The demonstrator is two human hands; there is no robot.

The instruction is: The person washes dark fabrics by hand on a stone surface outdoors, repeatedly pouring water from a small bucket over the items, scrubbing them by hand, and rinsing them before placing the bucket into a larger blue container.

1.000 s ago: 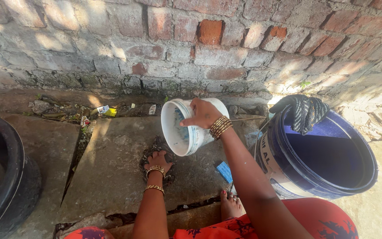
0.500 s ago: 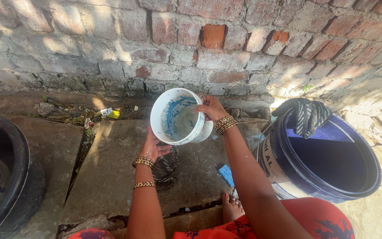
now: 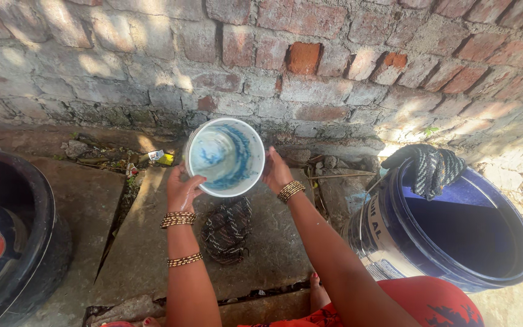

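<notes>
Between both hands, white bucket

Both arms stretched fwd, forearms bare, gold bangles on each wrist. Left hand curled, fingers up, palm facing right. Right hand opposite it, palm facing left, thumb up. Hands level w/ each other, apart, both gripping.

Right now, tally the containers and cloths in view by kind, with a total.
White tub, held in both hands: 1
Blue bucket: 1
Black bucket: 1
Dark cloth on the bucket rim: 1
Patterned cloth on the slab: 1
Total: 5
</notes>
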